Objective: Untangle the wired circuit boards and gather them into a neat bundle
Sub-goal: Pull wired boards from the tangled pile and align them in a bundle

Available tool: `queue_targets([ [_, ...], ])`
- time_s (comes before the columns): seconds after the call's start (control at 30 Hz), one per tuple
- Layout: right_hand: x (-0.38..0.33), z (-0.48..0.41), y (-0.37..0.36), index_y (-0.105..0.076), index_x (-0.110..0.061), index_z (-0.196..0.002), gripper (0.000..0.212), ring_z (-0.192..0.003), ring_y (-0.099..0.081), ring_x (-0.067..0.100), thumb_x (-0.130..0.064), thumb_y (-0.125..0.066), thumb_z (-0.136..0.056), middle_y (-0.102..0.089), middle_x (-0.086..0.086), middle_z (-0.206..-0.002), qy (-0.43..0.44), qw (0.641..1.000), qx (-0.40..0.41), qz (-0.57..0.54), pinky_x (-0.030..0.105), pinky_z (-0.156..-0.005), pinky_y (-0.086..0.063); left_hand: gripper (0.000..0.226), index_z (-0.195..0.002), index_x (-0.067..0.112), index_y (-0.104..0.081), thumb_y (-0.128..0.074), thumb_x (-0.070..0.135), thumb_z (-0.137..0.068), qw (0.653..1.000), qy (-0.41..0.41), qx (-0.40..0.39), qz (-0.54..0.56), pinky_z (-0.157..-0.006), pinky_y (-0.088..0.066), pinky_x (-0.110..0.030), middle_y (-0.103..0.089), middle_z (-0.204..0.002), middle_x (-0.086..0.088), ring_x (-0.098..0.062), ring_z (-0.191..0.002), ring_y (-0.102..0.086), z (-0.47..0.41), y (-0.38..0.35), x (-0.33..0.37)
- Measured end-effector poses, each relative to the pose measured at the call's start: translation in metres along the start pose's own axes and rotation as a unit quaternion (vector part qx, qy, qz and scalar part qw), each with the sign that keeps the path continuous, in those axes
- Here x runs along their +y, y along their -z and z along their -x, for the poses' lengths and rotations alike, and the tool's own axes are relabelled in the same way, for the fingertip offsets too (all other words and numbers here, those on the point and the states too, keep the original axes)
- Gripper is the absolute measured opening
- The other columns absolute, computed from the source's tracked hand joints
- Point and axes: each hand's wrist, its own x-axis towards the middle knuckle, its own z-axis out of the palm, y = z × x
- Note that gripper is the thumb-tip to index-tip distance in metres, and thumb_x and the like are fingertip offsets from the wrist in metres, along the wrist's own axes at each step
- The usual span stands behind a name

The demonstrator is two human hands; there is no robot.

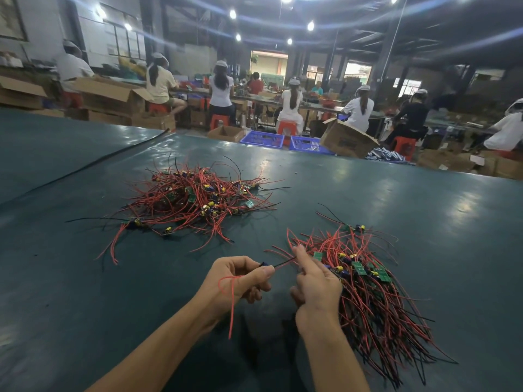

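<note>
Table (424,199), dark green: tangled pile of wired boards (192,199), red and black leads, lay at far left; aligned bundle (370,292), leads running mostly one way, lay near right, just beside the right hand (317,284). Left hand (240,281) pinched one small board (264,265), its red wire (232,301) looping down over the palm. Right hand pinched that board's black wire (283,263), stretched between both hands

A dark green table (424,222) fills the foreground — beyond it, blue crates (261,138), cardboard boxes (346,140) and workers (291,106) seated on red stools (287,128).
</note>
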Motion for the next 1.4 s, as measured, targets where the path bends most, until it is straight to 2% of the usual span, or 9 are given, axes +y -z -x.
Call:
queue_targets([
  [0.17,-0.017,-0.009,0.016,-0.072,-0.01,-0.083,0.011,-0.033,-0.019,0.003,-0.017,-0.068,-0.09,-0.034,-0.01,-0.046,0.014,0.995,0.004,-0.094,0.017,-0.034,-0.015,0.026,-0.064,0.017,-0.073,-0.082,0.041,-0.06,0.999,0.01,-0.033,0.008,-0.047,-0.044,-0.02,-0.069,-0.064,-0.011,-0.012,-0.047,-0.056,0.001,0.005,-0.001],
  [0.37,-0.014,0.0,0.012,-0.075,-0.016,-0.067,0.025,-0.038,-0.019,0.003,-0.019,-0.067,-0.091,-0.039,-0.012,-0.049,0.056,0.993,-0.018,-0.103,0.017,-0.034,-0.016,0.026,-0.073,0.014,-0.077,-0.09,0.029,-0.056,0.984,0.021,0.024,0.176,-0.049,-0.048,-0.017,-0.069,-0.071,-0.005,-0.006,-0.053,-0.058,-0.007,0.011,-0.001],
  [0.6,-0.013,0.01,0.012,-0.075,-0.014,-0.069,0.025,-0.041,-0.019,0.007,-0.021,-0.065,-0.091,-0.034,-0.005,-0.052,0.122,0.987,-0.046,-0.097,0.019,-0.037,-0.019,0.015,-0.073,0.015,-0.078,-0.069,0.026,-0.071,0.963,0.027,0.042,0.264,-0.05,-0.051,-0.015,-0.069,-0.074,-0.001,-0.005,-0.056,-0.06,-0.003,0.01,0.005],
  [0.77,-0.015,0.012,0.016,-0.077,-0.013,-0.078,0.052,-0.04,-0.027,0.006,-0.059,-0.051,-0.08,-0.044,-0.005,-0.059,0.08,0.977,-0.104,-0.169,0.019,-0.038,-0.019,0.028,-0.074,0.012,-0.067,-0.063,0.039,-0.08,0.953,0.068,0.086,0.284,-0.049,-0.052,-0.02,-0.064,-0.068,-0.003,-0.011,-0.053,-0.059,-0.004,0.007,0.009],
  [0.87,-0.011,0.01,0.016,-0.076,-0.011,-0.086,0.071,-0.041,-0.029,0.006,-0.072,-0.042,-0.075,-0.048,-0.004,-0.06,0.066,0.975,-0.14,-0.159,0.017,-0.037,-0.021,0.028,-0.062,0.016,-0.051,-0.052,0.038,-0.078,0.942,0.106,0.037,0.315,-0.054,-0.047,-0.026,-0.054,-0.062,-0.003,-0.016,-0.053,-0.055,-0.003,0.008,0.011],
  [0.97,-0.003,0.016,0.007,-0.077,-0.011,-0.082,0.061,-0.04,-0.028,0.005,-0.065,-0.051,-0.075,-0.046,-0.005,-0.058,0.078,0.985,-0.151,0.004,0.017,-0.036,-0.022,0.034,-0.052,0.018,-0.042,-0.052,0.04,-0.075,0.936,0.16,-0.048,0.309,-0.058,-0.042,-0.029,-0.045,-0.056,-0.002,-0.019,-0.053,-0.049,0.001,0.006,0.014],
  [1.07,0.007,0.027,-0.003,-0.078,-0.014,-0.073,0.041,-0.042,-0.043,0.012,-0.051,-0.062,-0.078,-0.056,0.003,-0.057,0.045,0.966,-0.215,0.134,0.02,-0.042,-0.037,0.038,-0.049,0.017,-0.042,-0.057,0.043,-0.073,0.927,0.202,-0.103,0.3,-0.06,-0.04,-0.032,-0.043,-0.052,-0.003,-0.02,-0.05,-0.047,0.005,0.001,0.014],
  [1.27,0.009,0.035,-0.008,-0.079,-0.013,-0.078,0.025,-0.037,-0.053,0.012,-0.033,-0.066,-0.085,-0.068,0.009,-0.062,0.017,0.971,-0.226,0.078,0.02,-0.036,-0.044,0.051,-0.05,0.015,-0.049,-0.042,0.044,-0.091,0.928,0.237,-0.099,0.27,-0.052,-0.04,-0.027,-0.041,-0.049,-0.002,-0.018,-0.046,-0.043,0.005,0.0,0.012],
  [1.4,0.011,0.032,-0.009,-0.079,-0.016,-0.072,0.026,-0.045,-0.055,0.005,-0.036,-0.064,-0.079,-0.066,-0.001,-0.059,0.08,0.983,-0.157,0.048,0.018,-0.044,-0.045,0.039,-0.077,0.004,-0.071,-0.048,0.035,-0.081,0.925,0.233,-0.03,0.298,-0.047,-0.046,-0.024,-0.054,-0.058,-0.005,-0.017,-0.046,-0.05,0.002,-0.006,0.003],
])
